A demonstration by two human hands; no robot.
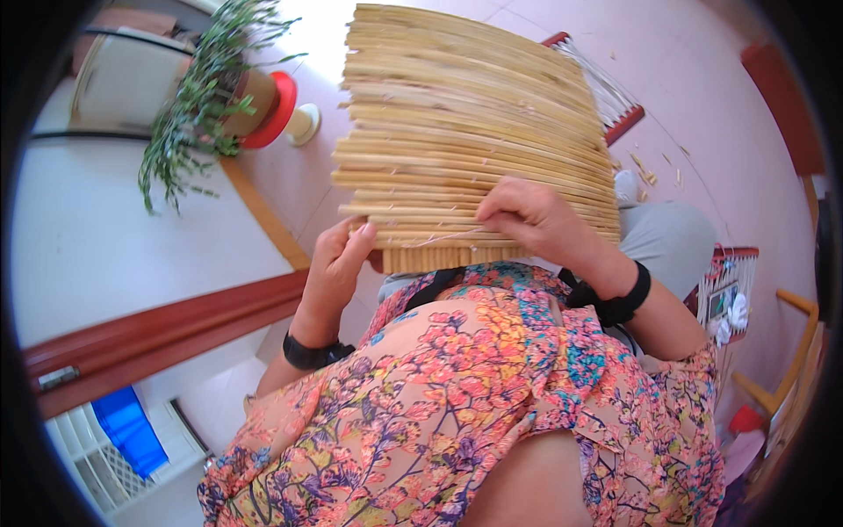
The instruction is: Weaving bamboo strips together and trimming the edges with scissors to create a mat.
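Stalk mat, straw-coloured rods tied in rows, is lying at the person's lap and stretching away from both hands. Left hand is pressing thumb and fingers together at the near-left corner; whether rod ends or thread are being pinched, I cannot tell. Right hand is resting over the near part, thumb and forefinger pinching pale thread, which is running leftward across the rods. Beyond the mat's right edge, a corded stool is standing on pinkish tiled floor; stalk scraps are lying nearby. Far left, a brownish pot is holding a trailing green plant and sitting on a red-topped stand.
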